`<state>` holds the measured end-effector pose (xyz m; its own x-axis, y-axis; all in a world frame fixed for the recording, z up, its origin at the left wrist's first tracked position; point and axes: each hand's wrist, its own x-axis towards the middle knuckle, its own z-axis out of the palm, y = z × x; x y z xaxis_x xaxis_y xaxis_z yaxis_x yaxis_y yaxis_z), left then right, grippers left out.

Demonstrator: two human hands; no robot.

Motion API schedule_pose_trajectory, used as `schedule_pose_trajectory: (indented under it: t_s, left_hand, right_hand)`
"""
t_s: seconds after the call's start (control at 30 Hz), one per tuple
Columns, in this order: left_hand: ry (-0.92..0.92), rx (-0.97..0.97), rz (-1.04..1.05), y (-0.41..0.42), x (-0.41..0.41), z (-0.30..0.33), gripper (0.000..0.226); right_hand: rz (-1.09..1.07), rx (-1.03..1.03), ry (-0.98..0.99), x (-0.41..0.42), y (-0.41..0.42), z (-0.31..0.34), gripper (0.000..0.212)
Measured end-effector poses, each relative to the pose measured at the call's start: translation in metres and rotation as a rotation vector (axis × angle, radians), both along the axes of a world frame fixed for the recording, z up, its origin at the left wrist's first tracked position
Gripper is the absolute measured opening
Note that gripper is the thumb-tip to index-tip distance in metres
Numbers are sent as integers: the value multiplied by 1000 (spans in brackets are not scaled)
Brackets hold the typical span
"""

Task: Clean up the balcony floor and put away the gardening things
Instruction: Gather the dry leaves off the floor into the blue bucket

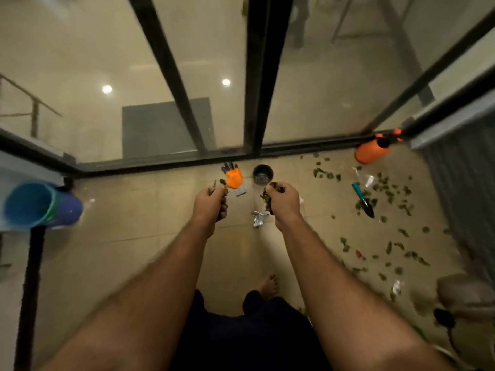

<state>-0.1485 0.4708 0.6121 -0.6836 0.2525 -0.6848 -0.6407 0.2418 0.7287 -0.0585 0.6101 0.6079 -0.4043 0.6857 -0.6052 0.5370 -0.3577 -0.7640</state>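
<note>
My left hand grips a bunch of dry leaves and twigs above the tiled balcony floor. My right hand grips a clump of green leaves. Beyond the hands lie an orange and grey gardening glove and a small dark pot by the glass door track. A crumpled silvery wrapper lies between my wrists. Scattered green leaves cover the floor to the right. A teal-handled trowel lies among them. An orange spray bottle sits in the far right corner.
Stacked blue and purple buckets lie on their side at the left. A black-framed glass sliding door closes the far side. A grey curtain hangs at the right. A beige cushion-like object sits low right. My bare foot stands on the tiles.
</note>
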Motion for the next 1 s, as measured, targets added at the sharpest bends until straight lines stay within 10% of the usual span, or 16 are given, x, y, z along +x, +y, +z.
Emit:
schedule_pose_trajectory:
  t_s: [0.53, 1.0]
  left_hand:
    - [21, 3, 476, -349, -178, 33, 13]
    - [80, -5, 789, -480, -311, 59, 3]
  right_hand:
    - [459, -50, 102, -240, -314, 40, 8]
    - [844, -81, 106, -443, -444, 46, 19]
